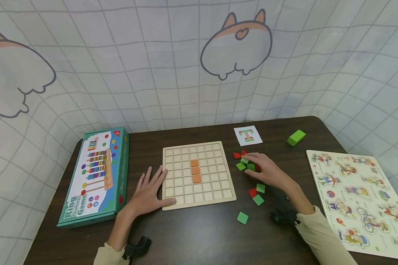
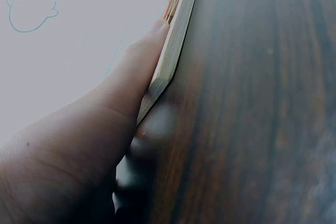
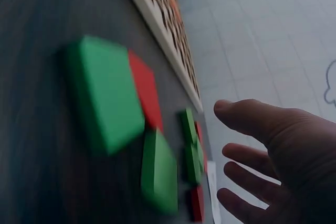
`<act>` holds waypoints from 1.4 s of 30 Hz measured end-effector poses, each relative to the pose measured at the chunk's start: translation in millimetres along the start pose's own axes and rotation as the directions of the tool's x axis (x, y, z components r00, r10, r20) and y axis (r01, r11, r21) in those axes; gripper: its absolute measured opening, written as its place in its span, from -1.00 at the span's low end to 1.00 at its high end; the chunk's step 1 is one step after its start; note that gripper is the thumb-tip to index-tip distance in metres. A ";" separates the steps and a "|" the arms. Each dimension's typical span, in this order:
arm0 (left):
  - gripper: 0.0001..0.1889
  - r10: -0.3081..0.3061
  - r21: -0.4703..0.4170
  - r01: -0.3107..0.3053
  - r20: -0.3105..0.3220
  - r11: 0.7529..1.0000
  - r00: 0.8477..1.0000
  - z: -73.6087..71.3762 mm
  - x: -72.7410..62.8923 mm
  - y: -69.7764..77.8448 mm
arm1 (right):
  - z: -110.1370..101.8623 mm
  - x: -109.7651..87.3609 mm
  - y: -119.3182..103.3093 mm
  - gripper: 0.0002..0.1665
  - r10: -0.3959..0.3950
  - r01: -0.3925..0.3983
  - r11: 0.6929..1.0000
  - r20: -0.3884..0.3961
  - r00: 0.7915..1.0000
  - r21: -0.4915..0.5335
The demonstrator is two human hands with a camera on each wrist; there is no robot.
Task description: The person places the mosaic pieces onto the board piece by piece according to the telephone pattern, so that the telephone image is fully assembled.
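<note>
A wooden grid board [image 1: 217,175] lies on the table, with orange square tiles [image 1: 195,170] stacked in a column in its cells. Against the board's left edge rests my left hand [image 1: 146,195], fingers spread and thumb over the near left corner. The thumb [image 2: 139,66] presses the board's edge [image 2: 173,45] in the left wrist view. My right hand [image 1: 268,171] reaches over a cluster of green tiles [image 1: 240,166] and red pieces [image 1: 237,155], its fingertips right at them. In the right wrist view its fingers [image 3: 252,182] are apart and hold nothing.
Nearer me lie a loose green tile [image 1: 242,218] and a red piece [image 1: 252,193]. A pattern card [image 1: 255,140] and a green block [image 1: 296,137] sit at the back right. A ring game box [image 1: 122,173] stands left, a picture puzzle board [image 1: 346,176] right.
</note>
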State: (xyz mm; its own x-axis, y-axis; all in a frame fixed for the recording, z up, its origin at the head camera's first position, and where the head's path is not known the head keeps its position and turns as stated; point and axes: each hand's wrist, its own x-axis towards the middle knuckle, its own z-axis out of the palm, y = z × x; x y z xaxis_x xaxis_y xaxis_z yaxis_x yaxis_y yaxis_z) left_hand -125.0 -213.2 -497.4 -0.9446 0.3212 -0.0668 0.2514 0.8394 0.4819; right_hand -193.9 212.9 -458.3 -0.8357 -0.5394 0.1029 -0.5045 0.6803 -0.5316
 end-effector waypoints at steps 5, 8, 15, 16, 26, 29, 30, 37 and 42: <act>0.11 0.003 -0.007 -0.003 0.003 1.000 1.000 -1.0 0.0 0.7 | -7.2 -10.1 9.5 -0.34 0.038 -0.037 0.999 0.018 0.999 -0.034; 0.11 0.003 -0.009 -0.003 0.000 1.000 1.000 -1.2 0.1 0.9 | -9.0 -11.0 10.5 -0.35 0.043 -0.042 0.998 0.026 0.999 -0.036; 0.11 0.011 -0.003 -0.011 -0.002 1.000 1.000 0.0 1.0 0.6 | -8.9 -11.2 10.5 -0.34 0.046 -0.044 0.998 0.041 0.998 -0.042; 0.11 0.011 -0.002 -0.011 -0.003 1.000 1.000 0.2 1.3 0.6 | -8.8 -11.6 10.7 -0.35 0.038 -0.036 0.998 0.044 0.998 -0.046; 0.11 0.013 -0.018 -0.013 -0.002 1.000 1.000 -0.3 0.8 1.3 | -13.5 -12.9 17.3 -0.43 -0.028 0.032 0.996 0.053 0.998 -0.087; 0.10 0.016 -0.033 -0.016 0.001 0.999 1.000 -1.0 0.5 1.4 | -13.9 -12.8 19.5 -0.48 -0.055 0.061 0.994 0.059 0.997 -0.092; 0.10 0.017 -0.036 -0.017 0.003 0.999 1.000 -1.2 0.4 1.6 | -13.6 -12.7 20.2 -0.51 -0.065 0.071 0.993 0.064 0.996 -0.097; 0.10 0.014 -0.036 -0.014 0.003 0.999 1.000 -4.5 0.0 3.9 | -7.2 -9.3 18.7 -0.72 -0.111 0.116 0.978 0.036 0.993 -0.176; 0.10 0.013 -0.031 -0.013 0.002 0.999 1.000 -3.4 -0.7 4.0 | -7.4 -8.6 17.3 -0.79 -0.121 0.115 0.971 -0.015 0.993 -0.211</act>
State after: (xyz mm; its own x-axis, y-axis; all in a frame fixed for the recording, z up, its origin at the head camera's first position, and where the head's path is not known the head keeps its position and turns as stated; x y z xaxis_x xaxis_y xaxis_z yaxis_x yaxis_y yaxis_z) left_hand -124.0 -211.6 -492.5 -0.9409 0.3329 -0.0619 0.2569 0.8211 0.5096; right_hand -197.0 233.0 -462.2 -0.7719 -0.6099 0.1793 -0.6315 0.7033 -0.3264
